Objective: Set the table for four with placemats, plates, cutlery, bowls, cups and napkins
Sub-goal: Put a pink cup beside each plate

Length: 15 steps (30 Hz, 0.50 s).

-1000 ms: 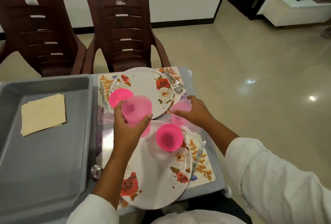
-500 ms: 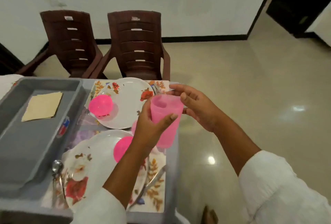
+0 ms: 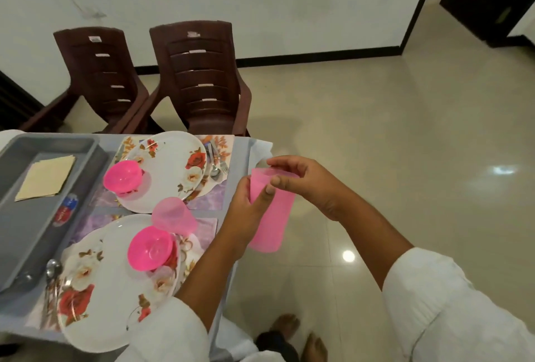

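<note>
My left hand (image 3: 249, 211) grips a stack of pink cups (image 3: 270, 222) held off the table's right edge, over the floor. My right hand (image 3: 301, 180) pinches the rim of the top cup. A single pink cup (image 3: 173, 215) stands on the table between two floral plates. The far plate (image 3: 170, 170) carries a pink bowl (image 3: 123, 174); the near plate (image 3: 115, 283) carries another pink bowl (image 3: 152, 247). Both plates lie on floral placemats (image 3: 208, 199). Cutlery (image 3: 217, 161) lies right of the far plate, and a spoon (image 3: 53, 270) left of the near plate.
A grey tray (image 3: 31, 216) at the left holds folded beige napkins (image 3: 46, 177). Two brown plastic chairs (image 3: 202, 80) stand beyond the table's far edge. Tiled floor (image 3: 376, 144) spreads to the right. My bare feet (image 3: 301, 335) show below.
The view has swung right. Both hands carried the pink cup stack rightward past the table edge, and my right hand now pinches the top cup's rim. One cup stays on the table.
</note>
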Each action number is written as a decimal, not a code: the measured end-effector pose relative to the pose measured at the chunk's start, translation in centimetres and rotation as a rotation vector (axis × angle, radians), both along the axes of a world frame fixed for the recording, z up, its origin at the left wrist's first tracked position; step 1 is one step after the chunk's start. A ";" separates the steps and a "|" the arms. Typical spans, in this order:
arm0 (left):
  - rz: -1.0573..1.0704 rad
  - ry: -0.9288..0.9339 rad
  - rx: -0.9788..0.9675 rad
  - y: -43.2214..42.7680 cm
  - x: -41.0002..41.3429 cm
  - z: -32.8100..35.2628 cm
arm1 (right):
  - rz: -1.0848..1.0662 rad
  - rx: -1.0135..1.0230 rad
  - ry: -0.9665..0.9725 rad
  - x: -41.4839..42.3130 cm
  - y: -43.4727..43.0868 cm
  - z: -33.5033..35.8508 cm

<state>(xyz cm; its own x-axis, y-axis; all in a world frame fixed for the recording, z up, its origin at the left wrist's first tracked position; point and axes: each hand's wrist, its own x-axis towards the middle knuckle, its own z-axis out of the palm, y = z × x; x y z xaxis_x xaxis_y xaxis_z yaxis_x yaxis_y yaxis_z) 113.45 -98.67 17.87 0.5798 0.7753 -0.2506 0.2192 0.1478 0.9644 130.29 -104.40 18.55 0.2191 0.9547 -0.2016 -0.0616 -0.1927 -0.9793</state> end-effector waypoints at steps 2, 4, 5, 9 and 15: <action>-0.010 -0.015 -0.027 0.0 1.1 -0.1 | -0.004 -0.008 -0.004 1.0 0.6 0.0; 0.004 -0.015 -0.030 0.5 2.4 -0.2 | 0.010 -0.014 -0.026 2.0 1.7 0.1; 0.017 -0.006 -0.035 0.9 2.9 -0.3 | 0.016 -0.018 -0.033 2.4 2.4 0.0; 0.084 -0.010 -0.074 4.6 5.0 -1.2 | 0.062 -0.034 -0.074 4.7 6.6 0.3; 0.152 -0.083 -0.171 12.8 8.6 -2.3 | 0.182 -0.063 -0.154 8.9 16.4 0.4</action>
<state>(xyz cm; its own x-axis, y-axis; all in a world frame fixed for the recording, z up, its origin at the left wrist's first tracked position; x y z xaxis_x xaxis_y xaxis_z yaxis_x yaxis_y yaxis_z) 122.03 -85.87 15.57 0.4834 0.8057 -0.3422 0.1030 0.3359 0.9362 139.20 -87.99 18.94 0.0773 0.9677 -0.2399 0.1288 -0.2482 -0.9601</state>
